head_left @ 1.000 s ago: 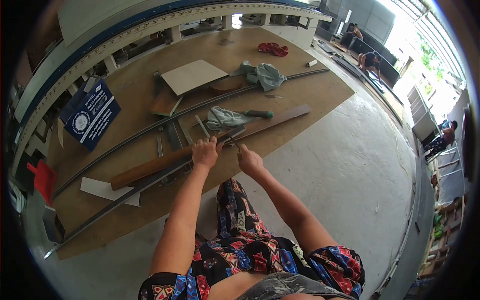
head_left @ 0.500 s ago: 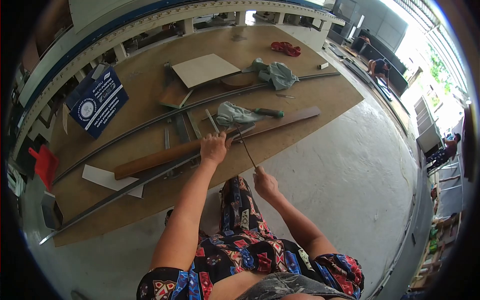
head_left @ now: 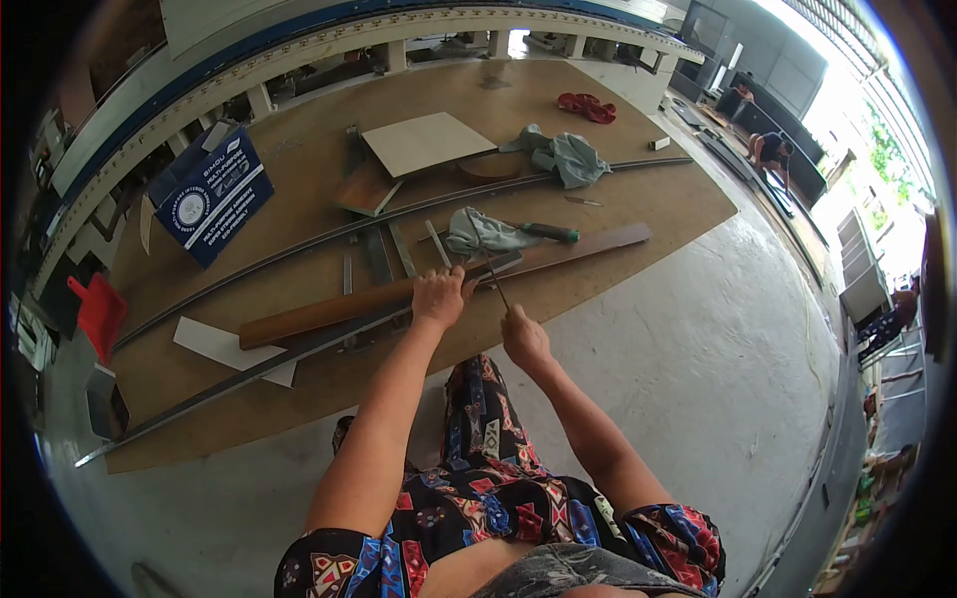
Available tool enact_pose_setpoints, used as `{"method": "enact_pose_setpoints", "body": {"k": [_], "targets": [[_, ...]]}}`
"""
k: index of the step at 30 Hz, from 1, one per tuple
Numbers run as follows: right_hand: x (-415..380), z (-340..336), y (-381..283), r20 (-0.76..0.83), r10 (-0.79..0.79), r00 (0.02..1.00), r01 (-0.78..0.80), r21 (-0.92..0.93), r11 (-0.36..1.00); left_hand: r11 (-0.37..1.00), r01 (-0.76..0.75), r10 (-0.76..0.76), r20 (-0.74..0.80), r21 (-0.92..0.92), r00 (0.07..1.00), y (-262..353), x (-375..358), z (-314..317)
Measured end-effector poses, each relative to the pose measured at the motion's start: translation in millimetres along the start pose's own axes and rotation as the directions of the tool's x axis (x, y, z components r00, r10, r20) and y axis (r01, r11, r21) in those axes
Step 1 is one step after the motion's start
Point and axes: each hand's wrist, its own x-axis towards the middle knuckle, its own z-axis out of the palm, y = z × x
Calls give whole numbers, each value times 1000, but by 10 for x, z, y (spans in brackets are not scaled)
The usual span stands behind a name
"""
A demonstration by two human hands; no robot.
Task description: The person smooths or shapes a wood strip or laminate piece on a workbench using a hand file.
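In the head view, taking the left hand as the centre of a clock face, the person's left hand (head_left: 439,297) is clenched over the dark metal bar (head_left: 199,402) near its 2 o'clock end, the long remainder slanting off toward 8. The right hand (head_left: 525,339), at 4 o'clock, is closed around the lower end of a thin rod (head_left: 500,291), which crosses the bar's end and points up toward the grey-green cloth (head_left: 510,237) at 2 o'clock. Beside that cloth lies a green-handled tool (head_left: 551,232). A brown curved panel (head_left: 329,314) runs alongside the bar; whether the two touch along their length cannot be told. Judging by the grips, the step in hand is working the rod against the bar's end, the left hand serving as the clamp. A further stroke would call for a firm left hold, fingers clear of the rod, and a steady angle from the right; a bar this long could swivel if the hold slackened. Around them on the brown sheet (head_left: 299,249) are a pale square board (head_left: 429,142) at 12, a red cloth (head_left: 588,107) at 1 and a blue box (head_left: 212,194) at 10. A co-worker (head_left: 770,149) bends well apart, out toward 2.
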Motion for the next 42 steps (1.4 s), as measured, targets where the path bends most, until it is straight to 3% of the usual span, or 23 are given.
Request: {"method": "enact_pose_setpoints", "body": {"k": [6, 16, 24, 27, 36, 39, 42], "targets": [[-535, -18, 169, 53, 78, 996, -79, 17, 997, 1000, -10, 11, -16, 15, 1000, -11, -1, -4], [515, 23, -77, -7, -41, 999, 40, -36, 999, 1000, 11, -11, -21, -11, 1000, -4, 9, 15], [-362, -3, 138, 36, 87, 996, -86, -22, 996, 1000, 9, -9, 24, -6, 1000, -3, -4, -32], [-473, -32, 201, 59, 93, 994, -94, 18, 995, 999, -27, 24, -87, -29, 996, -35, -12, 31], [525, 4, -86, 6, -52, 999, 52, -64, 997, 1000, 2, -2, -43, -12, 999, -11, -6, 14], [358, 4, -58, -11, -45, 999, 45, -28, 999, 1000, -1, 0, -52, -23, 999, -12, -11, 41], [-22, 10, 124, 25, 23, 999, -23, -8, 1000, 999, 22, -20, 49, -34, 999, 9, -15, -58]]}}
